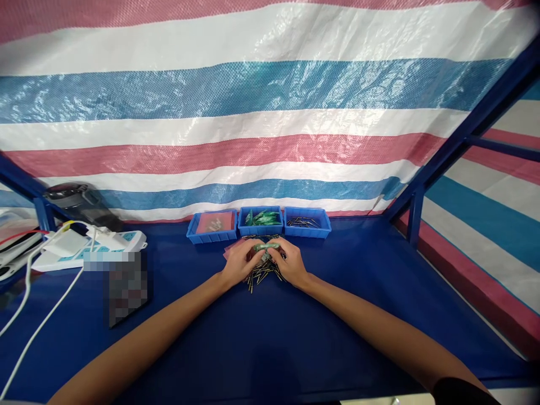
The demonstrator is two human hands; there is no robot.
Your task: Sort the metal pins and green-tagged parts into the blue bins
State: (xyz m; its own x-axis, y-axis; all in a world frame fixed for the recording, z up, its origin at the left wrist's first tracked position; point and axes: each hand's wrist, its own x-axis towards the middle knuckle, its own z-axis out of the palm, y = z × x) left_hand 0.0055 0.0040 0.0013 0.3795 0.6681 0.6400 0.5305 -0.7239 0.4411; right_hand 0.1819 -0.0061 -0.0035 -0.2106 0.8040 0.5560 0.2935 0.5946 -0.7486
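Observation:
Between my two hands is a small green translucent plastic packet [266,246], its ends pinched in the fingers. My left hand [241,261] closes on the packet's left end, and my right hand [291,261] on its right end. Below the hands spreads a heap of thin dark and brass-coloured rods [262,274] that look like drill bits. Pink plastic bags [230,249] lie partly under my left hand. What the packet contains is too small to tell.
Behind the hands stand three blue bins: the left bin [194,235] with pink plastic, the middle bin [260,230] with green packets, the right bin [307,232] with thin rods. At left are a power strip [137,242], white cables [28,275], a dark bottle [80,202] and a blurred dark object [126,292].

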